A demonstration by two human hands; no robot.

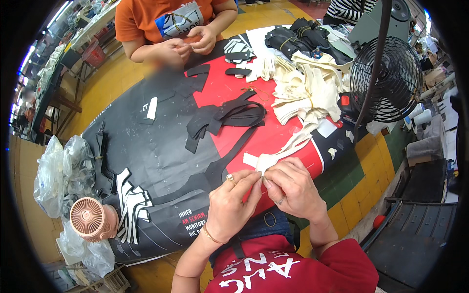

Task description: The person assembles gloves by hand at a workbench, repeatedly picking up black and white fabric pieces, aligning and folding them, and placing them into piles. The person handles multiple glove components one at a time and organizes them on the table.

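My left hand (229, 205) and my right hand (290, 188) meet at the near edge of the table, fingertips pinched together on a bundle of cream fabric strips (278, 154). The strips trail up and right toward a large heap of cream cut pieces (305, 93). A ring sits on my left hand and a bracelet on that wrist. A loose pile of black fabric strips (227, 117) lies on the red part of the table cover (229, 88), beyond my hands.
A person in an orange shirt (161, 19) works with both hands at the far side. A black wire fan (386, 78) stands right, a small pink fan (88, 217) near left beside plastic bags (63, 171). Black pieces (303, 36) are stacked far right.
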